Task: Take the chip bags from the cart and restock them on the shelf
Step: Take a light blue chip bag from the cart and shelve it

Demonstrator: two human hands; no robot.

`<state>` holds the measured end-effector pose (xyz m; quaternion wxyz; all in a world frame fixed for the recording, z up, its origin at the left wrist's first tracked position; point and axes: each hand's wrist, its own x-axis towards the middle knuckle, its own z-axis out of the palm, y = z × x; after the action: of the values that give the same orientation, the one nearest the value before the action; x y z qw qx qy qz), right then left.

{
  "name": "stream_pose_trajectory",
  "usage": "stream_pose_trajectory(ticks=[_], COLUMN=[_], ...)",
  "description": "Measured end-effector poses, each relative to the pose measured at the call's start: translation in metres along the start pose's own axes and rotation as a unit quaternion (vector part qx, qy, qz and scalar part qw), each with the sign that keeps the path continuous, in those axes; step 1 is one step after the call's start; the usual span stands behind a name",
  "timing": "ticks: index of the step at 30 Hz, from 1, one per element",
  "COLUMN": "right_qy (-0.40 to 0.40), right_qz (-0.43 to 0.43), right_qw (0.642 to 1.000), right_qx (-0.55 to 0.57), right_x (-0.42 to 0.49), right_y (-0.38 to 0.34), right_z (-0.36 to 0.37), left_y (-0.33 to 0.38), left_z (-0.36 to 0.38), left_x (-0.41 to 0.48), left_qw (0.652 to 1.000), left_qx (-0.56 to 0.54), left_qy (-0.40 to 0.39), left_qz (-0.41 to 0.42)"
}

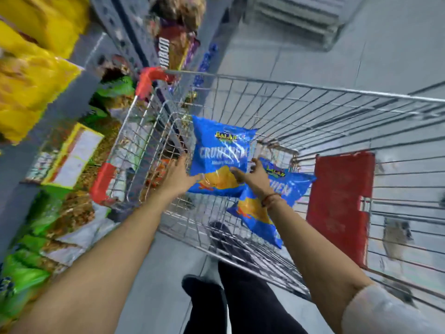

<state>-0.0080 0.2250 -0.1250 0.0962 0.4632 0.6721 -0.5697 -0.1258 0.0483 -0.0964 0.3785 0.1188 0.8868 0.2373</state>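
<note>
two blue "balaji" chip bags point(220, 155)

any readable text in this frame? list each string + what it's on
"BALAJI" and "CRUNCHEM", both partly blurred: upper blue chip bag, between left hand and right hand.
"...HEM", logo blurred: lower blue chip bag in the cart.
"...RBON": dark package on the shelf.
Other shelf packs: unreadable.
</note>
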Motion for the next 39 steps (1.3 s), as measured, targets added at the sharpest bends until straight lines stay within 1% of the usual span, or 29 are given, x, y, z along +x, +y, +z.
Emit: stream_pose_trajectory(ticks=[2, 5, 7, 9, 11, 12, 14, 19, 23, 25, 27, 29, 32, 34, 39], right_qy=[0.006, 0.018, 0.014, -0.015, -0.061, -0.073, -0.071, -0.053, -0.054, -0.045, -0.022, -0.005, -0.008, -0.017, -0.027], right_qz=[0.016, 0.018, 0.032, 0.044, 0.052, 0.048, 0.041, 0.032, 0.019, -0.017, -0.041, -0.053, -0.088, -0.121, -0.198], right_qw=[0.999, 0.999, 0.997, 0.993, 0.990, 0.988, 0.986, 0.984, 0.981, 0.977, 0.971, 0.967, 0.957, 0.947, 0.922], right_qx=[0.030, 0.039, 0.071, 0.108, 0.119, 0.125, 0.147, 0.169, 0.184, 0.207, 0.233, 0.249, 0.275, 0.295, 0.330], right_x=[0.009, 0.042, 0.060, 0.074, 0.081, 0.085, 0.084, 0.068, 0.040, 0.017, -0.002, -0.020, -0.049, -0.073, -0.135], right_y=[-0.008, -0.003, 0.001, 0.006, 0.007, 0.010, 0.009, 0.006, -0.010, -0.025, -0.040, -0.055, -0.078, -0.095, -0.149], right_z=[0.002, 0.007, 0.009, 0.012, 0.015, 0.016, 0.017, 0.024, 0.023, 0.017, 0.012, 0.005, -0.008, -0.020, -0.052], left_y=[-0.007, -0.011, -0.008, -0.003, 0.002, 0.001, -0.005, -0.019, -0.016, -0.012, -0.005, 0.006, 0.028, 0.042, 0.093], left_z=[0.007, 0.018, 0.025, 0.035, 0.042, 0.045, 0.047, 0.034, 0.014, 0.000, -0.017, -0.036, -0.057, -0.072, -0.116], left_x=[0.019, 0.053, 0.069, 0.079, 0.083, 0.086, 0.091, 0.086, 0.062, 0.043, 0.026, 0.004, -0.033, -0.056, -0.125], left_qw=[0.999, 0.995, 0.990, 0.981, 0.972, 0.968, 0.961, 0.957, 0.959, 0.960, 0.965, 0.968, 0.958, 0.944, 0.926], left_qx=[-0.025, -0.066, -0.105, -0.162, -0.209, -0.229, -0.258, -0.257, -0.256, -0.258, -0.241, -0.239, -0.282, -0.326, -0.352], left_qy=[-0.018, -0.051, -0.066, -0.084, -0.100, -0.101, -0.092, -0.104, -0.087, -0.075, -0.068, -0.064, -0.046, -0.033, 0.022], left_qz=[-0.023, -0.053, -0.067, -0.060, -0.035, -0.029, -0.043, -0.091, -0.089, -0.084, -0.072, -0.043, 0.013, 0.047, 0.136])
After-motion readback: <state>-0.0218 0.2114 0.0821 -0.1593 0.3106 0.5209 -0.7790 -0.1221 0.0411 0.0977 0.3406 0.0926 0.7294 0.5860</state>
